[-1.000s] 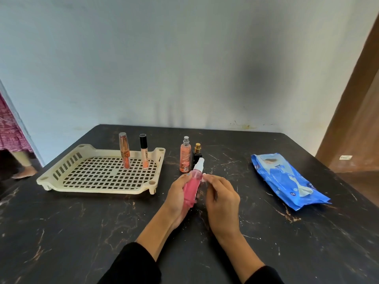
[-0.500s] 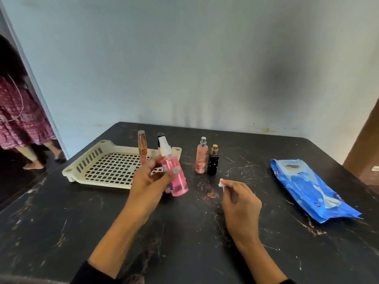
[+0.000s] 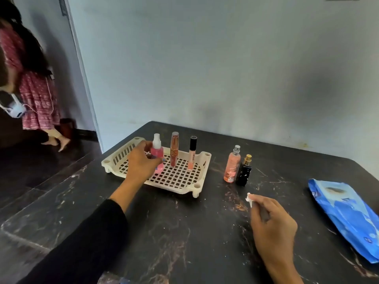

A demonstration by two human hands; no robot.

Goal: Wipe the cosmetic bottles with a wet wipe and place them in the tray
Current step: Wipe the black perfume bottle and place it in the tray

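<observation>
Three bottles (image 3: 174,149) inside tray (image 3: 196,186) rim

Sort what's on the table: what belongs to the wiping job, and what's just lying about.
Job: tray; pink spray bottle in left hand; two tubes standing in the tray; peach bottle and black bottle waiting; wipe in right hand; wipes pack.

Lying about: nothing on the table; only a person in the doorway.
</observation>
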